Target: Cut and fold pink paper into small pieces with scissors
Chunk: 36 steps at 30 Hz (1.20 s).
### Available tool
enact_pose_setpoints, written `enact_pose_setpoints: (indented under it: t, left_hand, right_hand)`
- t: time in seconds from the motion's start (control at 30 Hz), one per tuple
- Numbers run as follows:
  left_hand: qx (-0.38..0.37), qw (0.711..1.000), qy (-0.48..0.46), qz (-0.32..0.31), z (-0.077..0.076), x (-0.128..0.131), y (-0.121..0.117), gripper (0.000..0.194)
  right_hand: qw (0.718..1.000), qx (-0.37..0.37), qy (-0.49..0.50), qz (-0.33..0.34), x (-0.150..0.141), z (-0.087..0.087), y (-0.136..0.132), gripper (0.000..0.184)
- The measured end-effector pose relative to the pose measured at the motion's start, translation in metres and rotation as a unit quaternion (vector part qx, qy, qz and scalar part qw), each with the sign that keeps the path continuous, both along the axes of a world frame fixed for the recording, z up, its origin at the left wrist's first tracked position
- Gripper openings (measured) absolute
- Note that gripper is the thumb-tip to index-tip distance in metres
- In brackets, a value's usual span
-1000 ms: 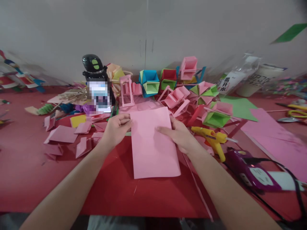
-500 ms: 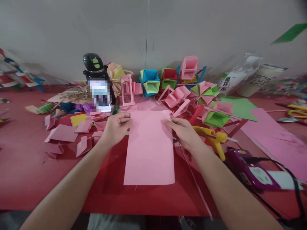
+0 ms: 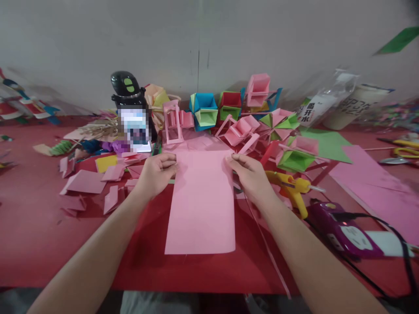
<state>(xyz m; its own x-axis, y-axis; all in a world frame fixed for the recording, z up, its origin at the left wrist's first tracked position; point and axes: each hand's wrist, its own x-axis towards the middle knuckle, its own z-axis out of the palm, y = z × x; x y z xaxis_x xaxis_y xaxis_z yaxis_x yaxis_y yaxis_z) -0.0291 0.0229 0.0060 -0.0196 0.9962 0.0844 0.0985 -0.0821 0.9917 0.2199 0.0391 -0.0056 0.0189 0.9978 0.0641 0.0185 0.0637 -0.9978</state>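
A pink sheet of paper [image 3: 201, 205] lies lengthwise on the red table [image 3: 39, 235] in front of me. My left hand [image 3: 157, 172] pinches the sheet's far left corner with curled fingers. My right hand [image 3: 250, 176] pinches the far right corner between thumb and fingers. Both forearms reach in from the bottom of the head view.
A yellow glue gun [image 3: 290, 187] and a purple device with a black cord [image 3: 340, 229] lie to the right. Folded paper boxes and pinwheels [image 3: 248, 126] crowd the back. Pink paper scraps [image 3: 88, 183] lie left. A black bottle [image 3: 129, 93], a green sheet [image 3: 324, 146] and scissors [image 3: 401, 152] also stand around.
The sheet turned from a slant to straight in front of me. My right hand moved from the sheet's surface up to its far right corner and pinched it.
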Motion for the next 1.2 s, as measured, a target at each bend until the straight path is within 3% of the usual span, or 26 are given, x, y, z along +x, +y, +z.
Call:
enact_pose_setpoints:
  t: [0.2,0.33,0.43,0.67,0.87,1.0,1.2]
  left_hand:
    - [-0.002,1.0,-0.001,-0.012,-0.0026,-0.0003,0.0005,0.037]
    - [-0.004,1.0,0.002,-0.006,-0.0046,0.0001,0.0013,0.036]
    - [-0.001,1.0,0.008,0.001,-0.0068,0.0,0.0017,0.034]
    - [0.002,1.0,0.018,-0.002,-0.0077,0.0014,0.0016,0.032]
    - [0.0,1.0,0.007,0.0,-0.0038,-0.0009,0.0022,0.034]
    - [0.008,1.0,0.001,0.007,-0.0042,-0.0055,0.0033,0.033]
    - [0.011,1.0,0.001,0.0,-0.0062,-0.0073,0.0039,0.032]
  right_hand:
    - [0.999,-0.034,0.026,-0.029,0.0023,-0.0015,0.0017,0.04]
    - [0.998,0.004,0.042,-0.04,0.0014,-0.0005,0.0022,0.029]
    - [0.997,-0.007,0.049,-0.055,0.0018,-0.0005,0.0022,0.035]
    - [0.997,0.048,-0.003,-0.055,0.0059,0.0036,0.0005,0.026]
    - [1.0,0.022,-0.005,-0.009,0.0065,0.0041,-0.0005,0.039]
    - [0.995,-0.017,-0.077,0.056,0.0057,0.0034,-0.0021,0.052]
    - [0.994,-0.015,-0.107,0.017,0.0045,0.0064,-0.0042,0.057]
